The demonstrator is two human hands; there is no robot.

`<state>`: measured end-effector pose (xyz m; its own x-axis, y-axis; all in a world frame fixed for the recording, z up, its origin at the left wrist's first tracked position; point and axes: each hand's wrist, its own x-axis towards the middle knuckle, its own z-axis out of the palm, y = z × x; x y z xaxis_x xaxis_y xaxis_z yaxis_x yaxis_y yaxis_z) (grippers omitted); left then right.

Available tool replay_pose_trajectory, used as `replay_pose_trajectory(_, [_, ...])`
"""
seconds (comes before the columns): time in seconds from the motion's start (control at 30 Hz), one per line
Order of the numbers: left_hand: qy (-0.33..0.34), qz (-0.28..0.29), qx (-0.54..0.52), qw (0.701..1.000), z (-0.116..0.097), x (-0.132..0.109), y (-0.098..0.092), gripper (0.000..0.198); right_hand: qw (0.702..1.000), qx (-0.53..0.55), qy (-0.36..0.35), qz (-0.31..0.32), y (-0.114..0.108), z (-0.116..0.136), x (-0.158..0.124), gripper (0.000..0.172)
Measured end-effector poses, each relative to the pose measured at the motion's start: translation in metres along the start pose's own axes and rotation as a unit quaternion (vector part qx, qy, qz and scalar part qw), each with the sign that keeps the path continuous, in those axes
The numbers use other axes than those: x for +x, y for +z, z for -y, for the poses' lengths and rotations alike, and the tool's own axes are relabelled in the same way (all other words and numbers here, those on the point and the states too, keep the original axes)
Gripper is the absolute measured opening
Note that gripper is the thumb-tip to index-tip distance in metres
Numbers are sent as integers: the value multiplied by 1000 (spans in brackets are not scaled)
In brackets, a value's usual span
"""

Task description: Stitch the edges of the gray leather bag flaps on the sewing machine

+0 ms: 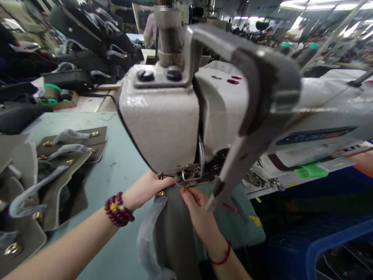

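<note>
A grey-brown bag panel [176, 229] lies beneath the head of a white sewing machine [159, 120], with a plastic-wrapped handle [147, 237] along its left side. My left hand [150, 188] holds the panel's far left edge, thumb pressed on top, some fingers hidden behind the machine head. On the right edge, close to the needle area, my right hand [201, 212] pinches the same panel between thumb and fingers. The machine head hides the panel's far end.
Several similar panels with wrapped handles [70, 155] lie on the pale green table [116, 155] at left. A blue crate [316, 249] stands at lower right. The grey metal bracket [241, 155] slants down beside my right hand.
</note>
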<state>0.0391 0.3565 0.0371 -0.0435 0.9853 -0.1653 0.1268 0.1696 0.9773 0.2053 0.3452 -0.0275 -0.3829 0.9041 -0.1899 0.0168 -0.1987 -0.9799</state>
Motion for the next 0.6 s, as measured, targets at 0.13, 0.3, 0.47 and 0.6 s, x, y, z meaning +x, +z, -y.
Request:
replay_pose_trajectory(0.13, [-45,44,-54,997,20,-4,4,22,999,-44,3,5,-3,4,-1,39])
replay_pose_trajectory(0.3, [-38,42,-54,997,38,0,-2,21,994,-107,-25,-7,-4,5,-3,42])
replay_pose_trajectory(0.47, [-41,16,-53,998,42,1,0,26,993,-116,-18,-2,-5,5,-4,42])
replay_pose_trajectory(0.6, [-50,-3,-53,997,42,-1,3,24,992,-120,-22,11,-7,5,-4,42])
